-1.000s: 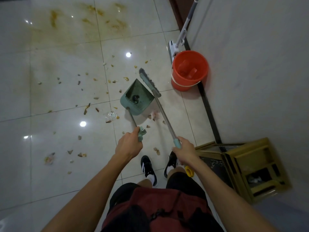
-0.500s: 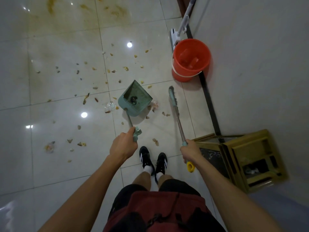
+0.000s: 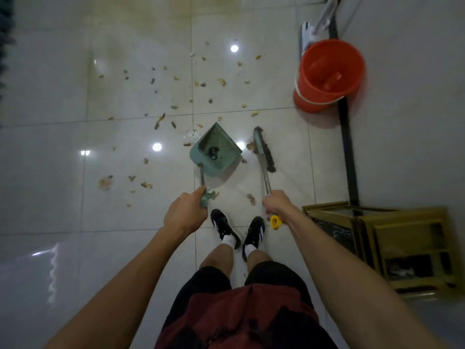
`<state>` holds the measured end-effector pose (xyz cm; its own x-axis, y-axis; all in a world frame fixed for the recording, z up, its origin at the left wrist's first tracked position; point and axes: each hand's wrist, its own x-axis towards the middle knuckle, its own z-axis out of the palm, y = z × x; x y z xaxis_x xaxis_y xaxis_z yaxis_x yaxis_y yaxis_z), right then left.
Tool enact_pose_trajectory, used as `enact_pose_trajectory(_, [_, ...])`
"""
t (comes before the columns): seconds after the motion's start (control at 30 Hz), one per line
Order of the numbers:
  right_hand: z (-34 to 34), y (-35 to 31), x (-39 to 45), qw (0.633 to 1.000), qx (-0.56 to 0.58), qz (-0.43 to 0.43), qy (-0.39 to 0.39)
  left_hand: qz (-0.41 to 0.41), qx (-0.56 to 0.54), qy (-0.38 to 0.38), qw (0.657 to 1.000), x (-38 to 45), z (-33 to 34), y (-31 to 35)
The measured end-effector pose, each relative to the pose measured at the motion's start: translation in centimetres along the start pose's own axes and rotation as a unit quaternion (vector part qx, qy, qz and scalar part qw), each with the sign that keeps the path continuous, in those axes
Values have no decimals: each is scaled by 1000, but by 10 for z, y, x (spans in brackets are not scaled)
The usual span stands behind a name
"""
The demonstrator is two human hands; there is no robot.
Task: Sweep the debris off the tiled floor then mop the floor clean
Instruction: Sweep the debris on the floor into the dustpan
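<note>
Risk first. I judge the main hazard is scatter: the black-bristled broom head on its thin metal shaft sits just right of the pale green plastic dustpan, and a fast stroke across the glossy white tiled floor could flick crumbs past the pan mouth or under its lip instead of in. The pan looks tilted on its long handle; if it lifts, bits slide beneath. One pinkish scrap touches the broom's left side near centre frame, so it is the likeliest to be knocked away.

Second risk: the scattered tan and brown debris reaches toward the orange plastic bucket at upper right, with a white flat mop leaning behind it. A wide swing could clip either.

Hands. My left hand is curled round the green dustpan grip, left of centre. My right hand is wrapped round the broom shaft above its yellow end cap. The bristle contact with the floor is blurred; I cannot tell if they press down.

Debris lies mostly above both hands in frame, upper centre, with a smaller patch at left and a few bits between hands and black shoes.
</note>
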<state>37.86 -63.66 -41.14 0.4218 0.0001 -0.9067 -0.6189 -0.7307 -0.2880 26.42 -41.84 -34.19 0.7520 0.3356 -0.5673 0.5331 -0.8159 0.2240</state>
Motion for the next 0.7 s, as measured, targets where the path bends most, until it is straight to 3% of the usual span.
enact_pose_trajectory(0.33, [57, -20, -6, 999, -44, -14, -13, -31, -13, -3, 999, -14, -4, -68])
enact_pose_trajectory(0.7, [150, 34, -97, 987, 141, -5, 81, 57, -4, -33, 998, -30, -19, -169])
